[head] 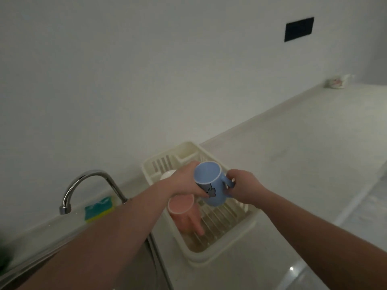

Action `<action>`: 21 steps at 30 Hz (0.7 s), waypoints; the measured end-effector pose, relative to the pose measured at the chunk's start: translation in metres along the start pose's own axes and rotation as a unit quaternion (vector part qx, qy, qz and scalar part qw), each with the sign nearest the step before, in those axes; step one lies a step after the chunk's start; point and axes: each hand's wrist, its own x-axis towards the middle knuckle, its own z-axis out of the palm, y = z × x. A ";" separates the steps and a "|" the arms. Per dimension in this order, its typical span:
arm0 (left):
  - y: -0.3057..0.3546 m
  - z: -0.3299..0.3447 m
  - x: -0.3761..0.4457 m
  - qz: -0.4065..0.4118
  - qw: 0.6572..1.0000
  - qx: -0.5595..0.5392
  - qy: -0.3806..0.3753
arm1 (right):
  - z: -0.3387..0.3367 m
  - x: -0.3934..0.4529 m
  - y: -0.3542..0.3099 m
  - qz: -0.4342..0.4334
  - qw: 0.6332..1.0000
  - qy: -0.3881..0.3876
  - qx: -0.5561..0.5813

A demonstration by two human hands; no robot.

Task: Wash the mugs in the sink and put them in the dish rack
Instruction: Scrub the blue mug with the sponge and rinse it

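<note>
A light blue mug (211, 183) with a small grey cartoon figure on its side is held in the air above the cream plastic dish rack (228, 231), tilted so its open mouth faces up and toward the camera. The left hand (186, 182) wraps around the mug's body from 9 o'clock, while the right hand (244, 186) pinches the handle at 3 o'clock. Just below, at 6 o'clock from the blue mug, a pink mug (183, 212) lies tilted inside the rack. A white rounded piece (167, 174), possibly another mug, sits in the rack behind the left wrist. At 9 o'clock stands a curved chrome faucet (83, 185), with a green and yellow sponge (99, 208) beside it. The steel sink (155, 258) edge shows at 7 o'clock.
</note>
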 end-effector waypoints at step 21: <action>-0.024 0.036 0.046 -0.029 0.989 0.050 -0.138 | 0.027 0.021 0.022 0.049 0.992 -0.102 -0.064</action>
